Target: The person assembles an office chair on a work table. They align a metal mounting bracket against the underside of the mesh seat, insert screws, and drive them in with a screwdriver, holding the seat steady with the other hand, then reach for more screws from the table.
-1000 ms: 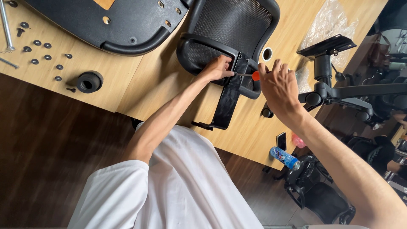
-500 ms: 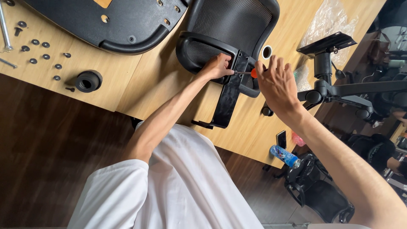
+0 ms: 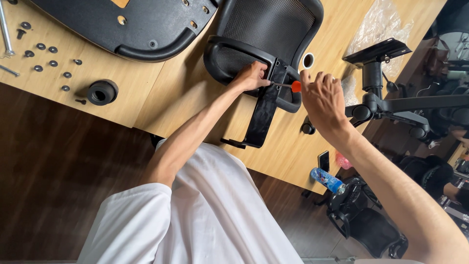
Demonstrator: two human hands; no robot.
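R hand (image 3: 323, 100) sits just right of the mesh chair back (image 3: 271, 36), fingers curled round a screwdriver (image 3: 288, 86) w/ orange handle, tip aimed at the back's black bracket (image 3: 264, 112). L hand (image 3: 251, 77) presses on the frame beside the tip, fingers bent, between bracket & mesh. Further left of the chair back: black seat pan (image 3: 127, 24), round black cap (image 3: 101, 92), loose screws (image 3: 51, 63) on the wooden table (image 3: 176, 98).
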